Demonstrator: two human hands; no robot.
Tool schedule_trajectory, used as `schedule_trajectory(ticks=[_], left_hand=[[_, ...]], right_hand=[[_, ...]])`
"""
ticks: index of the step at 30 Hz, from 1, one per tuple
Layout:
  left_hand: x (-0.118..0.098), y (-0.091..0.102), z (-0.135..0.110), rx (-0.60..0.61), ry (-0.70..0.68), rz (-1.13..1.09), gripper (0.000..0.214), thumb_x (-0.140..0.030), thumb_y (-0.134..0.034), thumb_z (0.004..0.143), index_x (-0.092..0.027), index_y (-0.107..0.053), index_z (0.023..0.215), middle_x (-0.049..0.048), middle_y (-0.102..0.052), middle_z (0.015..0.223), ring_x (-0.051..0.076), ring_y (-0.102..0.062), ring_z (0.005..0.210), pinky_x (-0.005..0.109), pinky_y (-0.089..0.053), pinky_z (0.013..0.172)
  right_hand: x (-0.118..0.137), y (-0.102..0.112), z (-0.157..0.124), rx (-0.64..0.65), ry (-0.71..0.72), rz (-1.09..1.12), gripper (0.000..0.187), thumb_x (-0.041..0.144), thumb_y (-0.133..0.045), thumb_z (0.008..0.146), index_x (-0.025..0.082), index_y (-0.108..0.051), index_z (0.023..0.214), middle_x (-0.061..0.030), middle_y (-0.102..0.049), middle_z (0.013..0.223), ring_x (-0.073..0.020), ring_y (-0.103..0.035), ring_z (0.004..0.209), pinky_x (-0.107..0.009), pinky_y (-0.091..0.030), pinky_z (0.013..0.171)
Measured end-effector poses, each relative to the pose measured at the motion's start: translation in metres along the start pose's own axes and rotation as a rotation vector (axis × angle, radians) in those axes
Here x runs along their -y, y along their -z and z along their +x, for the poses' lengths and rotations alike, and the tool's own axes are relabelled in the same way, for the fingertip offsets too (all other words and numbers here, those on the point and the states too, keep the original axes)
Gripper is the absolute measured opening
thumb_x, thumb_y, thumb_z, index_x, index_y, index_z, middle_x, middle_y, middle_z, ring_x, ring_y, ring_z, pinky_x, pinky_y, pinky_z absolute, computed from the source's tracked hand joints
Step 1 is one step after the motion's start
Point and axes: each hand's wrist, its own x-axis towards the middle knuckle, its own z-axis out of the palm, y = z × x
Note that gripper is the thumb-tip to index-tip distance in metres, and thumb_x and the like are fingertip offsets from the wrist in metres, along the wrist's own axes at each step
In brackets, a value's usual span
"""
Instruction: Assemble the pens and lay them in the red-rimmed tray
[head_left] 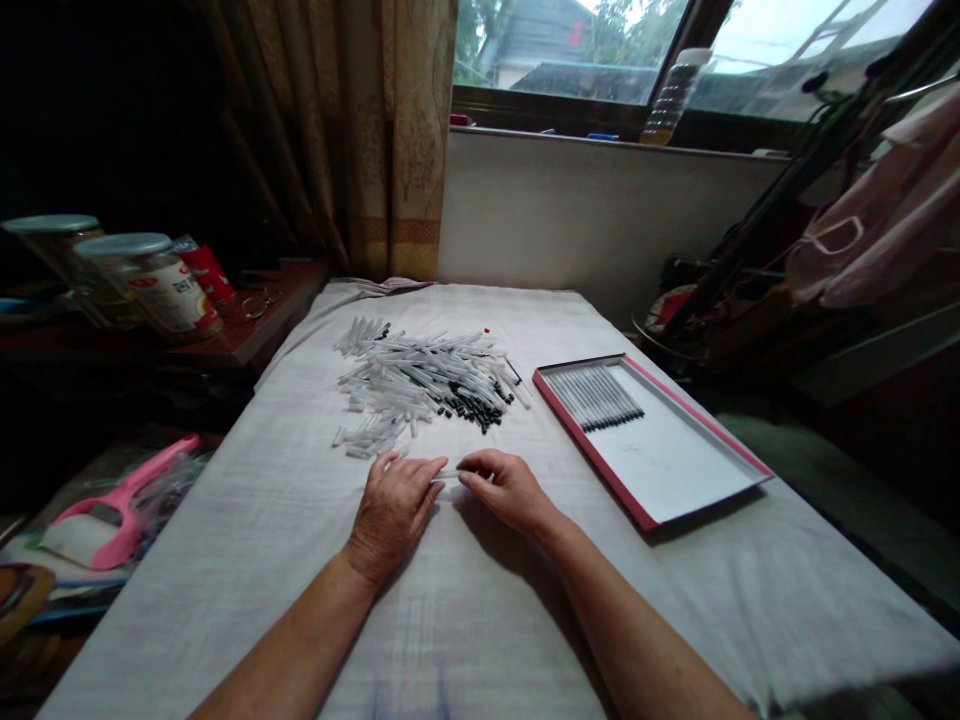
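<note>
Between my two hands lies a slim clear pen barrel (448, 474), its ends covered by my fingers. My left hand (397, 505) is closed on its left end, and my right hand (506, 485) pinches the right end. Just beyond my hands a loose pile of clear pen parts (420, 370) is spread on the cloth, with black pieces (472, 405) gathered at its front right. To the right, a shallow red-rimmed box lid (697, 470) holds a neat row of clear pens (592, 395) with black ends.
A white cloth (300, 560) covers the table. On a brown side table at left stand lidded jars (169, 290); below it is a pink tape dispenser (124, 510). A curtain (405, 150) and a window sill with a plastic bottle (675, 95) are behind. Pink fabric (877, 220) hangs at right.
</note>
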Motion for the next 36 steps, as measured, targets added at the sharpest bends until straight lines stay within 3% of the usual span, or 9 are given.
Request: schedule_trajectory(ticks=[6, 11, 15, 19, 23, 28, 36], left_hand=[[0.005, 0.0, -0.003, 0.061, 0.056, 0.008, 0.023, -0.029, -0.044, 0.099, -0.02, -0.064, 0.104, 0.0047, -0.071, 0.09, 0.02, -0.064, 0.079, 0.032, -0.046, 0.072], [0.012, -0.002, -0.006, 0.007, 0.105, -0.017, 0.023, -0.03, -0.044, 0.098, -0.019, -0.064, 0.104, 0.0059, -0.072, 0.094, 0.02, -0.067, 0.082, 0.031, -0.05, 0.075], [0.02, -0.001, -0.008, -0.036, 0.175, 0.007, 0.024, -0.03, -0.042, 0.098, -0.019, -0.062, 0.105, 0.0073, -0.072, 0.097, 0.02, -0.068, 0.083, 0.03, -0.052, 0.075], [0.022, 0.003, -0.007, -0.004, 0.276, -0.02, 0.023, -0.03, -0.041, 0.098, -0.02, -0.06, 0.106, 0.0059, -0.072, 0.096, 0.02, -0.069, 0.084, 0.029, -0.053, 0.075], [0.022, 0.003, -0.007, 0.017, 0.334, -0.069, 0.022, -0.03, -0.042, 0.096, -0.021, -0.06, 0.106, 0.0049, -0.072, 0.097, 0.02, -0.069, 0.086, 0.028, -0.053, 0.075], [0.024, 0.002, -0.006, 0.024, 0.396, -0.127, 0.022, -0.03, -0.045, 0.093, -0.021, -0.061, 0.107, 0.0053, -0.072, 0.098, 0.02, -0.07, 0.086, 0.029, -0.054, 0.077], [0.023, 0.002, -0.005, 0.027, 0.438, -0.156, 0.022, -0.03, -0.046, 0.092, -0.022, -0.061, 0.106, 0.004, -0.073, 0.098, 0.019, -0.069, 0.087, 0.029, -0.053, 0.079]], right_hand=[[-0.004, 0.01, 0.009, 0.079, -0.022, -0.016, 0.019, 0.026, -0.059, 0.084, 0.017, -0.075, 0.088, -0.004, -0.075, 0.085, -0.0163, -0.067, 0.079, -0.026, -0.049, 0.075], [-0.002, 0.016, 0.026, 0.058, -0.058, -0.239, 0.022, 0.027, -0.055, 0.088, 0.019, -0.075, 0.089, -0.0042, -0.075, 0.085, -0.0159, -0.066, 0.079, -0.025, -0.046, 0.073], [0.005, 0.004, 0.045, 0.11, -0.043, -0.423, 0.022, 0.027, -0.054, 0.089, 0.022, -0.075, 0.093, -0.0034, -0.076, 0.091, -0.0159, -0.067, 0.083, -0.024, -0.044, 0.073], [0.008, -0.012, 0.063, 0.109, -0.053, -0.57, 0.025, 0.03, -0.053, 0.09, 0.023, -0.074, 0.101, -0.0048, -0.075, 0.102, -0.018, -0.067, 0.093, -0.024, -0.044, 0.078], [0.009, -0.022, 0.077, 0.039, -0.126, -0.64, 0.03, 0.034, -0.052, 0.089, 0.025, -0.071, 0.112, -0.0044, -0.075, 0.103, -0.0188, -0.068, 0.094, -0.025, -0.045, 0.08], [0.012, -0.03, 0.087, 0.047, -0.188, -0.721, 0.027, 0.039, -0.053, 0.087, 0.027, -0.073, 0.1, -0.0041, -0.076, 0.096, -0.0203, -0.068, 0.089, -0.027, -0.046, 0.073], [0.009, -0.027, 0.086, 0.054, -0.175, -0.749, 0.026, 0.03, -0.046, 0.09, 0.024, -0.071, 0.097, -0.0075, -0.074, 0.102, -0.0198, -0.067, 0.088, -0.026, -0.043, 0.071]])
